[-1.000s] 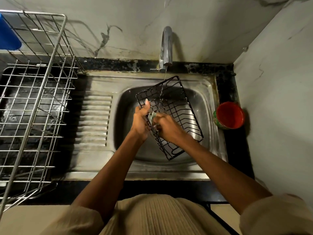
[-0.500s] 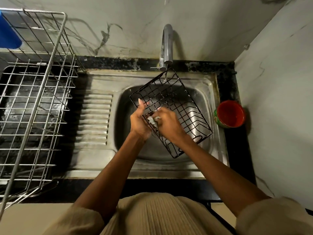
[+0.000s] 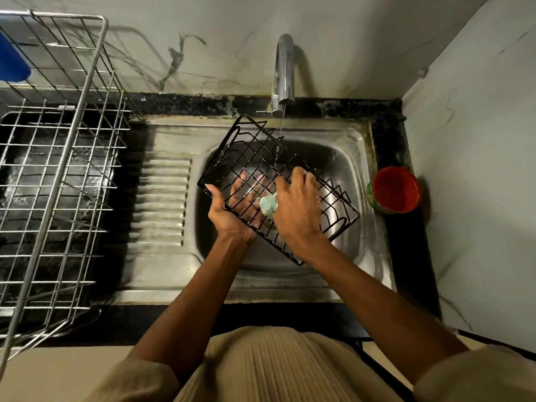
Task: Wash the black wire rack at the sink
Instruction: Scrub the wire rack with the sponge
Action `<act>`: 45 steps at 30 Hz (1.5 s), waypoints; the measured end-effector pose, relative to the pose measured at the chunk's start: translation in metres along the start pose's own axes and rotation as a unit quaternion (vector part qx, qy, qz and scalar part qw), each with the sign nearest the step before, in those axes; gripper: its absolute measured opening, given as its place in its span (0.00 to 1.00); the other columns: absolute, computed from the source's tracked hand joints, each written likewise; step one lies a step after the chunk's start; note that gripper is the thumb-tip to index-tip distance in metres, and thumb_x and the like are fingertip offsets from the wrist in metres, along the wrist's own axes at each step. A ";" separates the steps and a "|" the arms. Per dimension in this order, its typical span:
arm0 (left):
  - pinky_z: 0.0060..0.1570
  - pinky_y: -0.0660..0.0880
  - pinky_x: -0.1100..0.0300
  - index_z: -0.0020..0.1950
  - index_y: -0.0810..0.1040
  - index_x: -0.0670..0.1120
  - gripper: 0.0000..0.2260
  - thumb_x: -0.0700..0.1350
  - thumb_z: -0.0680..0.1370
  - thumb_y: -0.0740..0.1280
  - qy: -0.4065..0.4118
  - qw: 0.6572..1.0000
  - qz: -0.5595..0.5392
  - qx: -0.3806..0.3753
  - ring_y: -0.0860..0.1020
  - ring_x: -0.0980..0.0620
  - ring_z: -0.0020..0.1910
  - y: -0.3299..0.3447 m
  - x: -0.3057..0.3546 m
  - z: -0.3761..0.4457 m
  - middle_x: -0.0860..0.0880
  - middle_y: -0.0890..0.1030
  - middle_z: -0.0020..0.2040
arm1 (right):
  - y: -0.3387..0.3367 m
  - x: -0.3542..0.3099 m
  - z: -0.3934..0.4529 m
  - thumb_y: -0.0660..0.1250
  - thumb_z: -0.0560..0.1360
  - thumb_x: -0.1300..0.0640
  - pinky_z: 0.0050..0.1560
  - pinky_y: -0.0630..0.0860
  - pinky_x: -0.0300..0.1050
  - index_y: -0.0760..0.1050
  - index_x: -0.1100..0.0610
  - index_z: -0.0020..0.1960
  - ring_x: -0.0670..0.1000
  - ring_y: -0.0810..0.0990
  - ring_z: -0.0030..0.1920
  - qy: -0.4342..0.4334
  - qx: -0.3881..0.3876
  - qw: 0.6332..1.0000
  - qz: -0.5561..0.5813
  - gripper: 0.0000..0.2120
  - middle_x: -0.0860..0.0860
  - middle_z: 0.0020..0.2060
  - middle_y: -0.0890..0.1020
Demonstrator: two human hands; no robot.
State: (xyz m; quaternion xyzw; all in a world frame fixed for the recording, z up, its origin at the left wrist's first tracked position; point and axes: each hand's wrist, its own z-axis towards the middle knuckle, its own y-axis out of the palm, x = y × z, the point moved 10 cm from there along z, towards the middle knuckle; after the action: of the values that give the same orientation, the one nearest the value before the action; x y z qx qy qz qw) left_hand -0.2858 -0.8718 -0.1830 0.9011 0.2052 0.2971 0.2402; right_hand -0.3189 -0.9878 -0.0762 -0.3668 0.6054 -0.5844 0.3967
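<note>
Steel wire dish drainer (image 3: 55, 175) filling the left of the frame, blue object (image 3: 11, 58) tucked in its upper-left corner. Ribbed draining board (image 3: 161, 198) next, then steel sink (image 3: 352, 158) at centre. Black wire rack (image 3: 255, 152) held tilted over the basin, thin stream from tap (image 3: 284, 68) falling through its upper bars. Left hand (image 3: 232, 211) under the rack's lower-left corner, fingers spread beneath the wires, thumb over the edge, supporting it. Right hand (image 3: 298, 210) on top, fingers curled, pressing a pale green scrubber (image 3: 268, 204) against the wires. Hands close together, one each side of the grid. Red cup (image 3: 396, 190) on the black worktop (image 3: 388, 132) at far right, beside the sink.
</note>
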 end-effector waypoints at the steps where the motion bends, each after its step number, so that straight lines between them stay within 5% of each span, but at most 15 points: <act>1: 0.71 0.70 0.42 0.69 0.79 0.47 0.37 0.74 0.75 0.59 0.002 1.000 -0.003 0.006 0.81 0.38 0.63 -0.002 -0.002 0.002 0.38 0.83 0.61 | 0.004 -0.002 -0.001 0.75 0.70 0.54 0.65 0.72 0.55 0.72 0.60 0.67 0.61 0.72 0.64 0.002 -0.006 1.000 -0.004 0.28 0.61 0.64 0.74; 4: 0.73 0.67 0.40 0.67 0.80 0.46 0.36 0.73 0.75 0.59 -0.004 1.000 -0.013 0.002 0.79 0.37 0.65 0.001 -0.007 0.005 0.36 0.81 0.63 | 0.019 -0.018 -0.009 0.74 0.72 0.58 0.64 0.73 0.52 0.75 0.62 0.64 0.58 0.75 0.61 -0.027 -0.021 0.998 0.060 0.23 0.59 0.59 0.79; 7: 0.71 0.68 0.38 0.66 0.80 0.45 0.35 0.72 0.75 0.60 0.008 0.999 -0.037 -0.021 0.79 0.35 0.64 0.004 -0.001 0.010 0.36 0.81 0.64 | 0.024 -0.009 -0.011 0.71 0.72 0.67 0.49 0.76 0.38 0.81 0.59 0.58 0.52 0.78 0.53 0.014 -0.051 0.959 0.280 0.14 0.55 0.54 0.83; 9: 0.70 0.69 0.37 0.65 0.80 0.45 0.34 0.71 0.76 0.61 0.016 0.999 -0.041 -0.026 0.78 0.35 0.65 0.003 0.002 0.013 0.36 0.80 0.65 | 0.029 0.003 -0.008 0.73 0.72 0.68 0.44 0.75 0.32 0.84 0.60 0.53 0.46 0.80 0.47 0.081 -0.083 0.878 0.464 0.11 0.53 0.50 0.85; 12: 0.65 0.73 0.36 0.59 0.81 0.44 0.31 0.70 0.76 0.62 0.021 0.998 -0.049 -0.018 0.80 0.34 0.62 0.001 0.001 0.011 0.35 0.80 0.63 | 0.041 0.002 -0.012 0.73 0.72 0.68 0.46 0.79 0.37 0.83 0.63 0.53 0.45 0.84 0.46 0.145 -0.136 0.738 0.645 0.10 0.51 0.47 0.85; 13: 0.62 0.75 0.37 0.57 0.82 0.44 0.30 0.70 0.76 0.62 0.023 0.999 -0.047 -0.012 0.81 0.35 0.59 0.001 0.000 0.008 0.36 0.82 0.61 | 0.045 0.000 -0.013 0.73 0.73 0.67 0.47 0.79 0.38 0.83 0.63 0.54 0.45 0.83 0.47 0.143 -0.148 0.740 0.641 0.10 0.50 0.47 0.84; 17: 0.63 0.76 0.39 0.55 0.82 0.44 0.29 0.69 0.76 0.63 0.013 0.999 -0.048 -0.011 0.80 0.35 0.60 0.002 -0.004 0.005 0.35 0.81 0.61 | 0.038 -0.003 -0.015 0.73 0.74 0.63 0.62 0.74 0.41 0.83 0.55 0.58 0.51 0.76 0.61 0.072 -0.115 0.873 0.468 0.13 0.52 0.58 0.77; 20: 0.65 0.73 0.41 0.57 0.81 0.44 0.30 0.69 0.75 0.63 0.013 0.999 -0.034 -0.015 0.79 0.34 0.63 0.002 -0.002 0.006 0.35 0.79 0.64 | 0.033 -0.029 -0.025 0.65 0.78 0.69 0.63 0.68 0.35 0.75 0.54 0.69 0.51 0.73 0.69 0.006 -0.175 0.881 0.440 0.22 0.54 0.69 0.76; 22: 0.71 0.68 0.39 0.58 0.80 0.43 0.31 0.69 0.75 0.64 0.020 0.999 -0.030 -0.018 0.78 0.33 0.64 -0.001 -0.001 0.010 0.33 0.78 0.65 | 0.033 -0.043 -0.034 0.63 0.77 0.71 0.70 0.69 0.44 0.72 0.55 0.72 0.53 0.71 0.71 -0.031 -0.197 0.893 0.403 0.26 0.54 0.70 0.75; 24: 0.73 0.65 0.37 0.56 0.81 0.42 0.30 0.69 0.75 0.64 0.015 0.999 -0.040 -0.011 0.77 0.32 0.66 -0.005 0.000 0.011 0.31 0.77 0.67 | 0.033 -0.048 -0.038 0.65 0.75 0.72 0.69 0.73 0.53 0.74 0.54 0.70 0.54 0.73 0.68 -0.049 -0.187 0.900 0.390 0.26 0.54 0.67 0.78; 32: 0.65 0.74 0.41 0.59 0.81 0.46 0.31 0.72 0.75 0.63 -0.019 0.999 -0.030 0.001 0.80 0.35 0.63 -0.002 -0.011 -0.002 0.36 0.81 0.62 | 0.023 -0.023 -0.010 0.69 0.71 0.72 0.52 0.81 0.52 0.84 0.59 0.56 0.52 0.83 0.50 -0.023 -0.074 0.929 0.362 0.17 0.55 0.51 0.86; 39: 0.70 0.68 0.36 0.57 0.83 0.43 0.31 0.70 0.75 0.64 0.001 1.000 -0.014 -0.027 0.77 0.33 0.64 0.000 -0.001 0.006 0.30 0.74 0.69 | 0.008 -0.041 -0.013 0.70 0.70 0.72 0.55 0.80 0.45 0.84 0.59 0.54 0.49 0.81 0.50 -0.050 -0.086 0.906 0.411 0.16 0.53 0.50 0.84; 43: 0.68 0.71 0.37 0.62 0.81 0.46 0.33 0.72 0.75 0.61 -0.036 0.999 0.014 -0.036 0.78 0.33 0.65 0.009 -0.008 -0.003 0.33 0.79 0.65 | 0.021 -0.018 -0.002 0.69 0.72 0.71 0.49 0.73 0.31 0.83 0.59 0.59 0.50 0.76 0.55 0.046 -0.040 0.940 0.335 0.18 0.52 0.55 0.78; 45: 0.67 0.72 0.38 0.62 0.81 0.44 0.33 0.71 0.75 0.61 -0.031 0.998 0.030 -0.037 0.78 0.33 0.65 0.015 -0.003 -0.007 0.32 0.79 0.64 | 0.016 -0.020 -0.005 0.68 0.73 0.72 0.49 0.75 0.31 0.82 0.59 0.59 0.49 0.77 0.53 0.074 -0.016 0.931 0.357 0.18 0.52 0.53 0.78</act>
State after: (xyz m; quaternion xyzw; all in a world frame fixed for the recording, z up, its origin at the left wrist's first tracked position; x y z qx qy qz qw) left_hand -0.2895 -0.8829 -0.1713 0.9058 0.1597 0.2837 0.2711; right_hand -0.3153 -0.9668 -0.0912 -0.0884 0.7336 -0.4196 0.5271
